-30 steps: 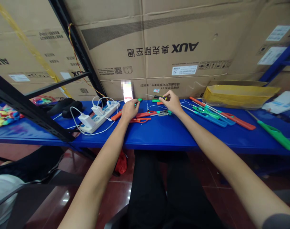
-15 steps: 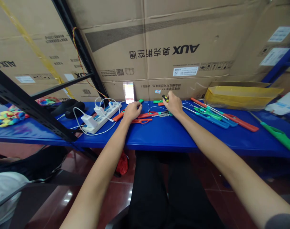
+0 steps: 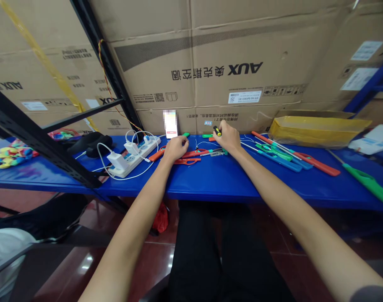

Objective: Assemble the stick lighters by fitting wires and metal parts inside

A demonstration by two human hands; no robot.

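Note:
My right hand [image 3: 229, 137] is closed around a screwdriver [image 3: 217, 131] with a yellow and black handle; its tip is hidden behind the hand. Below that hand lie a small clear and green part [image 3: 222, 152] and the metal end of a red stick lighter [image 3: 199, 152]. My left hand [image 3: 176, 147] has curled fingers closed over the handle end of this lighter, mostly covering it. An orange casing piece [image 3: 187, 161] lies just in front of it, and another orange piece [image 3: 156, 154] pokes out on the left.
Several blue, red and green stick lighters [image 3: 279, 159] lie on the blue table [image 3: 207, 180] to the right, near a yellow-taped box [image 3: 317, 131]. A lit phone [image 3: 171, 124] leans against the carton [image 3: 216, 50]. Leftward are a power strip [image 3: 137, 155] with cables and a black rack post [image 3: 40, 134].
The screwdriver handle has tilted a little in my right hand. My left hand stays in nearly the same place, and the view has shifted slightly.

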